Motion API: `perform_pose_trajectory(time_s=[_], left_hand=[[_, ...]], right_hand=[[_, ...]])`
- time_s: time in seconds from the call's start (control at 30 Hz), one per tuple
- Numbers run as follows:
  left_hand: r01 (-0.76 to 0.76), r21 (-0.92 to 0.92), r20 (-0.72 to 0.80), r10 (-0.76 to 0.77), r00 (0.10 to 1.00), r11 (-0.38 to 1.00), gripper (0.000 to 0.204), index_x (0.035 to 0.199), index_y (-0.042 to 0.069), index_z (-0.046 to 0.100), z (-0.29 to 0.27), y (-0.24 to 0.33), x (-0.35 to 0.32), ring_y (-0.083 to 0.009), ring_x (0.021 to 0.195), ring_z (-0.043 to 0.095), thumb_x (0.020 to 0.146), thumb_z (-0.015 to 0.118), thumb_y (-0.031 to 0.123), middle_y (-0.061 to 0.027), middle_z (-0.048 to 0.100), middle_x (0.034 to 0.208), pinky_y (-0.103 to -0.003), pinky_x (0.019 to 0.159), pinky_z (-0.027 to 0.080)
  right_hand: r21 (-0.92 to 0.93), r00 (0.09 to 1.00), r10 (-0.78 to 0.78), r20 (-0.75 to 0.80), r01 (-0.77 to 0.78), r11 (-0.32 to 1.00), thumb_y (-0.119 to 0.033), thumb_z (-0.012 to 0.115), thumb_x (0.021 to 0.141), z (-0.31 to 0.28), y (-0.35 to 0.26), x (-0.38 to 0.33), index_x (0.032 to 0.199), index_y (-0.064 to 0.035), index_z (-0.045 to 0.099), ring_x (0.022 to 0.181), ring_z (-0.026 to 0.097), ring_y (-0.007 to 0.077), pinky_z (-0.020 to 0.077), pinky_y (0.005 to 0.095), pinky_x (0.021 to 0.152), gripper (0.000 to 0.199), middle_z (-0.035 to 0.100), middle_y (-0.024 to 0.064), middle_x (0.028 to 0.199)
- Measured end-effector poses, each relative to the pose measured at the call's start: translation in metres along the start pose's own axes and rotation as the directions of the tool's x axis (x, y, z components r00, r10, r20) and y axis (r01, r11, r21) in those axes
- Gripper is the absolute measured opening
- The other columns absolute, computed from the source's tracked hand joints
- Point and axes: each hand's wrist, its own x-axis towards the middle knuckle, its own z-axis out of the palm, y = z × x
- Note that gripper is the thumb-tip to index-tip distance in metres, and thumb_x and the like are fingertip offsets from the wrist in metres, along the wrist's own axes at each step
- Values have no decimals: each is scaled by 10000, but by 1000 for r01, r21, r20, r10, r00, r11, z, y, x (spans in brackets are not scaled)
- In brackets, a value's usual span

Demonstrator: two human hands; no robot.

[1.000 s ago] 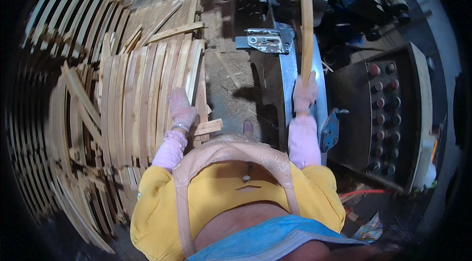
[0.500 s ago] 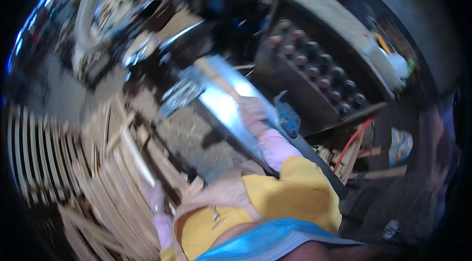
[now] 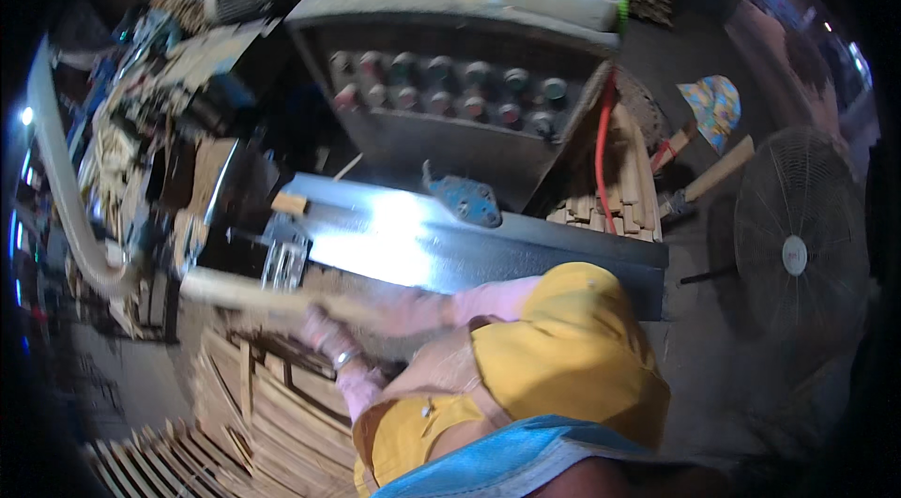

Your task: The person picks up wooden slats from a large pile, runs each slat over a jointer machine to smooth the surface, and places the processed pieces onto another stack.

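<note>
My left hand [image 3: 330, 337], with a bracelet at its wrist, is closed on a pale wooden strip [image 3: 225, 291]. The strip points left, in front of the bright metal table [image 3: 436, 249] of a machine. My right hand [image 3: 405, 310] is by the strip's near end, at the table's front edge. Motion smears its fingers, so its grip on the strip cannot be made out. A short piece of wood [image 3: 289, 204] shows at the table's left end, beside a metal fitting [image 3: 283, 263]. A blue bracket [image 3: 465, 200] sits on the table's far side.
A control box [image 3: 450, 137] with rows of knobs stands behind the table, a white tray [image 3: 554, 0] on top. Stacked wooden strips [image 3: 272, 395] lie at lower left. A red hose [image 3: 603, 151] hangs right, near a large fan [image 3: 798, 235]. A pale duct [image 3: 66, 188] curves at left.
The view has swung right. My left hand has brought a wooden strip up from the stack to the table's front. My right hand has come off the strip on the metal table and moved nearer.
</note>
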Motion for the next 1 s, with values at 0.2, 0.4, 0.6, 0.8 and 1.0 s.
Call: perform_pose_trajectory(time_s=[0.2, 0.4, 0.6, 0.8, 1.0], left_hand=[[175, 47, 14, -175, 984, 984, 784, 1602, 16, 302, -29, -81, -12, -217, 1198, 609, 927, 695, 79, -203, 545, 1467, -316, 997, 523], [368, 235, -303, -292, 907, 900, 806, 1579, -43, 311, -129, -120, -70, -271, 1296, 592, 879, 674, 119, -221, 585, 1427, -335, 1076, 474], [381, 705, -459, -26, 888, 598, 744, 1512, 23, 447, -141, -48, -72, -392, 1282, 600, 859, 683, 290, -258, 607, 1394, -425, 1087, 471], [541, 840, -485, 373, 791, -54, 761, 1515, 55, 455, -216, -72, -87, -356, 1330, 569, 847, 704, 324, -239, 577, 1439, -518, 1108, 443], [680, 706, -689, 29, 724, -199, 910, 1559, 70, 372, -235, -33, -126, -356, 1545, 264, 773, 750, 328, -206, 325, 1646, -578, 1251, 149]], right_hand=[[-325, 901, 405, -156, -434, 840, -362, 631, 934, -75, 10, -130, 1192, -148, 689, 932, 702, 400, 558, 501, 828, 340, 729, 180, 998], [-587, 906, 241, -348, -411, 697, -313, 760, 853, -29, 104, -136, 1358, -35, 593, 1058, 632, 432, 499, 536, 948, 600, 687, 213, 1189], [-715, 827, -230, -514, -264, 648, -367, 759, 898, 21, 179, 46, 1478, -100, 535, 1134, 594, 373, 468, 516, 1001, 676, 650, 115, 1254], [-658, 951, 80, -299, -266, 704, -358, 757, 886, 13, 136, 103, 1436, -135, 549, 972, 659, 393, 524, 510, 852, 628, 703, 153, 1087], [-672, 967, 153, -202, -250, 697, -346, 705, 906, -20, 132, -79, 1395, -99, 585, 994, 656, 401, 506, 547, 863, 561, 707, 179, 1119]])
